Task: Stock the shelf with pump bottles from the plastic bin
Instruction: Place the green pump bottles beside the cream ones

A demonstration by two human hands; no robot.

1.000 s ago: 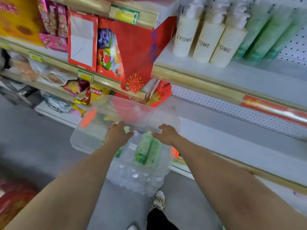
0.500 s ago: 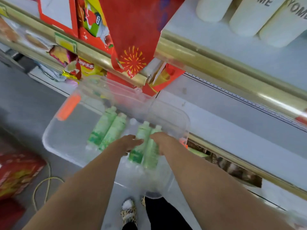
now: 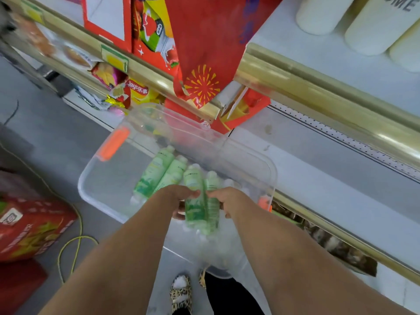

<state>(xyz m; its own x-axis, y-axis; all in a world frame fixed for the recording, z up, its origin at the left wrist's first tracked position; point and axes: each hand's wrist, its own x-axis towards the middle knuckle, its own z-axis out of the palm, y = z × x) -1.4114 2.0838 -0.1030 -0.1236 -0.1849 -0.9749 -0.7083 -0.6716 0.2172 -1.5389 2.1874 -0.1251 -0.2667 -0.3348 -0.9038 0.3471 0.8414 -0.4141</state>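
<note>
A clear plastic bin (image 3: 91, 192) with orange latches sits below me in front of the shelf. Inside it lie several green pump bottles. My left hand (image 3: 179, 196) grips one green bottle (image 3: 193, 201) from its left side. Beside it, my right hand (image 3: 229, 198) grips a second green bottle (image 3: 212, 208) from the right. Both held bottles are blurred and lie side by side. Two more green bottles (image 3: 156, 172) rest further left in the bin. White pump bottles (image 3: 375, 23) stand on the upper shelf at top right.
A gold-edged shelf rail (image 3: 318, 87) juts out above the bin. A red hanging bag (image 3: 209, 46) and snack packs (image 3: 127, 87) hang left of it. A red carton (image 3: 31, 226) and yellow cable (image 3: 75, 244) lie on the floor at left. My shoes (image 3: 181, 292) are under the bin.
The camera has tipped further down toward the bin. Both hands moved from the bin's rim into it and closed round two green bottles.
</note>
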